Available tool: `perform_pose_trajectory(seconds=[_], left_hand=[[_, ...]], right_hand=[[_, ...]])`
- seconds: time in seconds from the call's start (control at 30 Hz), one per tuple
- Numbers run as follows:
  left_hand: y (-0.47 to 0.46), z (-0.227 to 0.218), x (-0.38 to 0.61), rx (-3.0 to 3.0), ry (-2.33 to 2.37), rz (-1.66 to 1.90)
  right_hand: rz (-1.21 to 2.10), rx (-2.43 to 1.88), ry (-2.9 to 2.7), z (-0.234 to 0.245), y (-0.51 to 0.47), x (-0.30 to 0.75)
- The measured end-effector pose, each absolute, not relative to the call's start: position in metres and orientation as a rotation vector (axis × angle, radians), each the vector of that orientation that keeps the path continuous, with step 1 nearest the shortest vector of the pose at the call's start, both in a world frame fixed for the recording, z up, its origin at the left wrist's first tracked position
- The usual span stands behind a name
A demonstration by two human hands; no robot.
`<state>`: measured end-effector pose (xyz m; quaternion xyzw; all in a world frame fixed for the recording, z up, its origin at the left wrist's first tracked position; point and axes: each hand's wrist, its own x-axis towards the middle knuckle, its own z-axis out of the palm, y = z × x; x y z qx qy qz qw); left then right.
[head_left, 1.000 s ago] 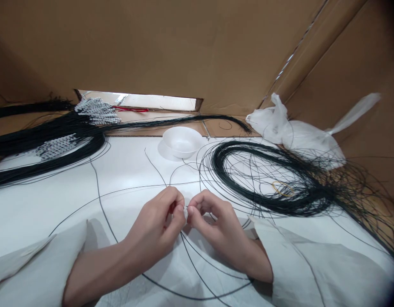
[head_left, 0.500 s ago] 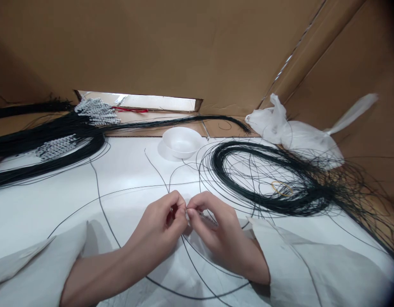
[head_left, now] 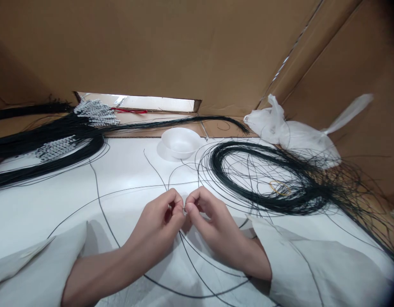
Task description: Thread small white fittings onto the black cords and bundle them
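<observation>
My left hand [head_left: 160,221] and my right hand [head_left: 209,217] meet fingertip to fingertip over the white table [head_left: 129,170]. Both are pinched on a thin black cord [head_left: 197,268] and a tiny pale piece between the fingertips, too small to name. Loose strands of that cord run from the pinch down toward me and loop out across the table to the left. A large coil of black cords [head_left: 267,179] lies just right of my right hand.
A white bowl [head_left: 180,143] sits behind my hands. Bundles of black cords with silver-white ends [head_left: 56,145] lie at far left. A white plastic bag [head_left: 295,132] rests at back right against cardboard walls [head_left: 184,51]. A yellow rubber band [head_left: 280,187] lies in the coil.
My hands have stayed together, with small finger movements. The pale piece showing between the fingertips a second ago is now mostly covered by them.
</observation>
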<state>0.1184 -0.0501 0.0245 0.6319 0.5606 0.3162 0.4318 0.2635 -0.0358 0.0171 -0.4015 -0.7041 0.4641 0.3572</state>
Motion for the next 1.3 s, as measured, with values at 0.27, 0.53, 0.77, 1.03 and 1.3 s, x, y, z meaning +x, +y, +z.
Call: perform_pose_trajectory(seconds=[0.27,0.53,0.77,1.03,1.3], left_hand=[[-0.049,0.026,0.117,1.718,1.436,0.85],[-0.051,0.024,0.116,1.882,1.553,0.819],[-0.048,0.024,0.115,1.884,1.616,0.854],[-0.046,0.028,0.113,1.702,1.524,0.911],[-0.044,0.028,0.111,1.404,1.366,0.967]], right_hand=[[1.485,-1.035,-1.522,0.017,-0.029,0.262],[1.512,-1.075,-1.446,0.022,-0.028,0.262],[1.446,-1.061,-1.492,0.021,-0.028,0.265],[1.352,-1.042,-1.584,0.021,-0.028,0.269],[1.02,-1.048,-1.817,0.026,-0.031,0.272]])
